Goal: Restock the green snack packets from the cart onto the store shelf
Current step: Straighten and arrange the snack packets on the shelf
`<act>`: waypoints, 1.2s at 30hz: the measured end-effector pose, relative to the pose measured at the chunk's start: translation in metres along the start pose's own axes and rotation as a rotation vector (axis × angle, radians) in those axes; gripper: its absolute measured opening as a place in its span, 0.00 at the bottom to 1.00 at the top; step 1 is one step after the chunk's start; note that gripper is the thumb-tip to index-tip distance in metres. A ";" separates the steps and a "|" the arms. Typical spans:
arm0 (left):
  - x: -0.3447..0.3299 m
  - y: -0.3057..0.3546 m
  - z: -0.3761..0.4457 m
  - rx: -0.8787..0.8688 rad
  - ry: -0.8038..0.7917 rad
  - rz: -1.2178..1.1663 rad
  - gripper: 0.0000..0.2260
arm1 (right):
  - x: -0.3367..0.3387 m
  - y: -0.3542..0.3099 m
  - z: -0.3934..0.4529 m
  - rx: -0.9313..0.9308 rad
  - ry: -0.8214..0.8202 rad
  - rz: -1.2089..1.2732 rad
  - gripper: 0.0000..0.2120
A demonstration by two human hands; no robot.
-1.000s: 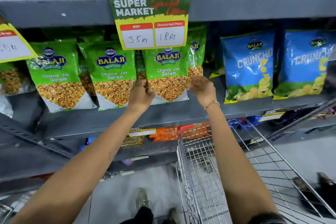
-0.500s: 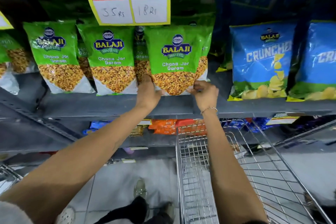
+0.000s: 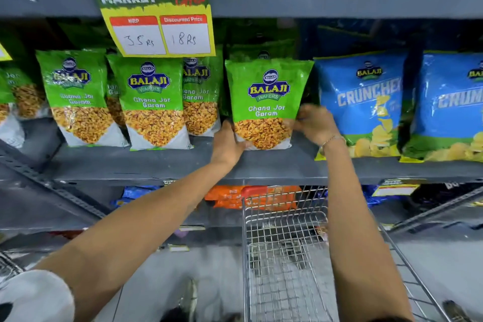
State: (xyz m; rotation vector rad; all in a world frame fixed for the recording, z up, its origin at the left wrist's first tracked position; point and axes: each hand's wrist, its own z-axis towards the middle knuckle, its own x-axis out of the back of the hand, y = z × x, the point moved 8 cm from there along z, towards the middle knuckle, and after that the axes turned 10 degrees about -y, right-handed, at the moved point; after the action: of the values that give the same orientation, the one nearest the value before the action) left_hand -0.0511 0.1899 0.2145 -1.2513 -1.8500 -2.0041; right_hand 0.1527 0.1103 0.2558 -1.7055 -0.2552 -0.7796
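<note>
A green Balaji snack packet (image 3: pixel 268 97) stands upright on the grey store shelf (image 3: pixel 146 165), just left of the blue packets. My left hand (image 3: pixel 227 142) grips its lower left corner. My right hand (image 3: pixel 315 123) holds its right edge. More green packets (image 3: pixel 154 102) stand in a row to the left, some behind others. The wire cart (image 3: pixel 285 248) is below my right arm; its basket looks bare in the part I see.
Blue Cruncher packets (image 3: pixel 362 102) stand right of the green ones. A price sign (image 3: pixel 159 17) reading 35 Rs and 18 Rs hangs from the shelf above. Orange packets (image 3: pixel 230 195) lie on the lower shelf. My feet are on the grey floor.
Both hands have slid the held green packet to the right along the shelf, up against the blue packets. The camera has tilted up a little.
</note>
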 end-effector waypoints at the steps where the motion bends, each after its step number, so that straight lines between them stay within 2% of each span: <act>1: -0.002 -0.003 0.001 0.005 -0.018 -0.001 0.28 | 0.011 -0.014 0.003 0.056 0.030 0.113 0.18; 3: -0.005 -0.007 0.004 0.000 -0.068 -0.026 0.32 | 0.036 -0.038 0.009 0.166 0.151 0.306 0.21; 6: -0.008 -0.009 0.006 -0.029 -0.138 -0.140 0.30 | 0.062 -0.061 0.016 0.223 0.317 0.283 0.16; 10: -0.007 -0.008 0.009 -0.063 -0.156 0.125 0.28 | 0.061 -0.066 0.026 0.190 0.308 0.395 0.03; 14: -0.004 -0.012 0.013 -0.084 -0.140 0.134 0.22 | 0.062 -0.066 0.025 0.164 0.365 0.464 0.05; 15: -0.004 -0.012 0.013 -0.096 -0.139 0.136 0.21 | 0.063 -0.068 0.023 0.154 0.360 0.420 0.03; 19: -0.005 -0.016 0.017 -0.103 -0.141 0.121 0.21 | 0.071 -0.104 0.016 0.236 0.428 0.020 0.10; 21: -0.006 -0.019 0.020 -0.102 -0.153 0.107 0.22 | 0.056 -0.133 0.021 0.281 0.343 -0.187 0.11; 24: -0.007 -0.018 0.022 -0.120 -0.173 0.059 0.23 | 0.025 -0.155 0.031 0.237 0.194 -0.443 0.11; 26: -0.006 -0.017 0.021 -0.127 -0.170 0.071 0.22 | 0.020 -0.155 0.034 0.194 0.191 -0.510 0.10; 32: -0.007 -0.021 0.018 -0.116 -0.136 0.103 0.21 | 0.026 -0.161 0.030 0.153 0.278 -0.509 0.10; 36: -0.007 -0.020 0.015 -0.132 -0.263 0.069 0.24 | 0.024 -0.161 0.022 0.149 0.294 -0.532 0.10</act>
State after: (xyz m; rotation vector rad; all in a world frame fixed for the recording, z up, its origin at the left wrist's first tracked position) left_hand -0.0515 0.2052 0.1933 -1.6627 -1.7739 -2.0372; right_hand 0.0896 0.1720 0.3945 -1.3697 -0.5603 -1.3526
